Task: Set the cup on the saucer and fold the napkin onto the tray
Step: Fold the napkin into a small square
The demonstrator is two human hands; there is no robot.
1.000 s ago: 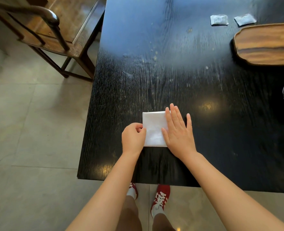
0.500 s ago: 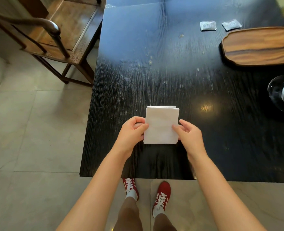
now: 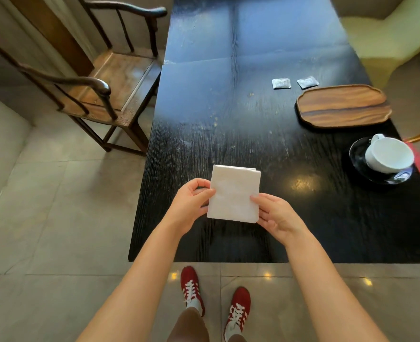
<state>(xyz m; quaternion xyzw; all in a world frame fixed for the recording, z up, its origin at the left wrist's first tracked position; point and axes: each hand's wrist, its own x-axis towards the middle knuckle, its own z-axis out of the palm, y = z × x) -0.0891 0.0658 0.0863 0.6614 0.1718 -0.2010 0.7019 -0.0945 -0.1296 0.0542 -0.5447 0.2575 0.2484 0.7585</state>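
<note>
From the head camera, looking down: the left hand [image 3: 190, 202] and the right hand [image 3: 276, 214] each pinch one side edge of a white folded square paper napkin [image 3: 233, 193], thumbs on top and fingers curled beneath, holding it near the front edge of the black wood-grain counter [image 3: 228, 107]. Whether the napkin touches the counter or is lifted just off it cannot be told. Its folded layers show at the far right corner.

No readable writing appears anywhere. Two small grey flat sachets [image 3: 281, 83] lie side by side at the far side of the counter, just beyond the tray; any print on them is too small to make out.

The oval brown wooden tray [image 3: 343, 106] sits on the right part of the counter with nothing on it, well apart from the napkin. Nearer the front on the right, a white ceramic cup [image 3: 389, 155] stands on a glossy black round saucer [image 3: 359, 159], its handle pointing away; the cup's white interior shows no contents.

A dark wooden armchair [image 3: 100, 82] stands left of the counter on a pale tiled floor [image 3: 56, 206]. Red sneakers with white laces [image 3: 191, 290] show below.
</note>
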